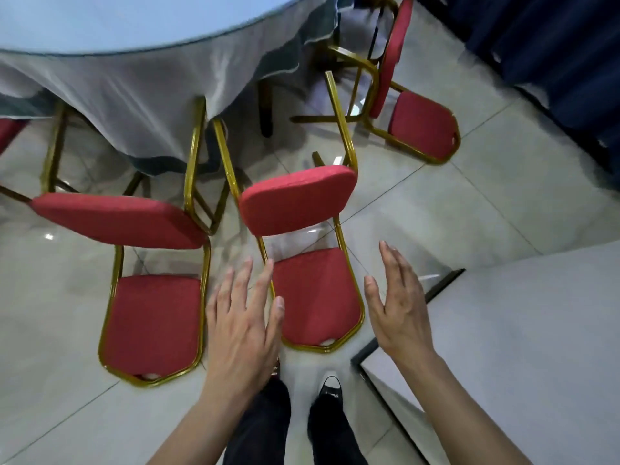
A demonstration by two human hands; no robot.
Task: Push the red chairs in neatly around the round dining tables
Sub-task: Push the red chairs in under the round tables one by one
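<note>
A glossy floor [469,209] of pale tiles with thin dark joints is seen. Three red chairs with gold frames are stood on it: one at the near left [151,323], one in the middle [315,297] just beside it, and one at the far right [419,125], well apart. The round counter [100,18] at the far left is draped in a grey cloth [134,105] hanging toward the floor. A white panel [520,330] with a dark edge is seen at the near right.
</note>
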